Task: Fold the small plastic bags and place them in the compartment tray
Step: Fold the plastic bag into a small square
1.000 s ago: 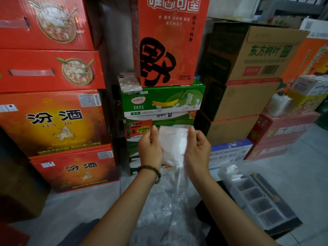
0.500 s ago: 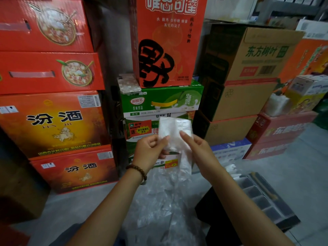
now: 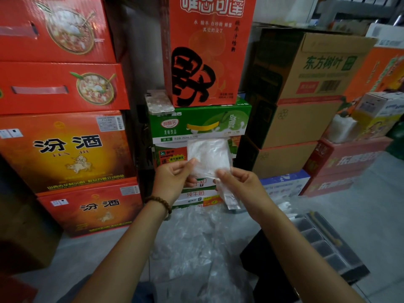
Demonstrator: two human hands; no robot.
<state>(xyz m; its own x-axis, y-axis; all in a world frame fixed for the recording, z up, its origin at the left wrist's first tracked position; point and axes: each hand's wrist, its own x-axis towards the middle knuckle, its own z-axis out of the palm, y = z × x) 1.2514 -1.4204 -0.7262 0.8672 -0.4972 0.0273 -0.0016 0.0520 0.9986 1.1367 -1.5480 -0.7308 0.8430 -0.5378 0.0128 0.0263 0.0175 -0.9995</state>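
**Figure. Fold in progress, seen from beside the worker.** The small plastic bag [image 3: 208, 156] is held in the air, up and to the left of the compartment tray [image 3: 328, 243] and well apart from it. The left hand [image 3: 172, 178] pinches the bag's lower left corner between thumb and curled fingers. The right hand [image 3: 238, 182] pinches its lower right edge, and a loose tail of film hangs below that grip.

The bag's long axis runs roughly upright, tilted slightly. The tray's row of cells runs diagonally, its far end pointing back toward the hands. The right hand is the nearer to the tray, so the placing move would probably fall to it, travelling down and to the right.

*Materials.* The bag is thin, translucent, milky film, limp and creased; it would likely spring open if released before the fold is pressed. The tray is dark and rigid, with rectangular cells and one long side slot. Left of the tray, on the floor, lies a crumpled heap of clear bags [image 3: 192, 243]. Whether any cell is filled cannot be told.
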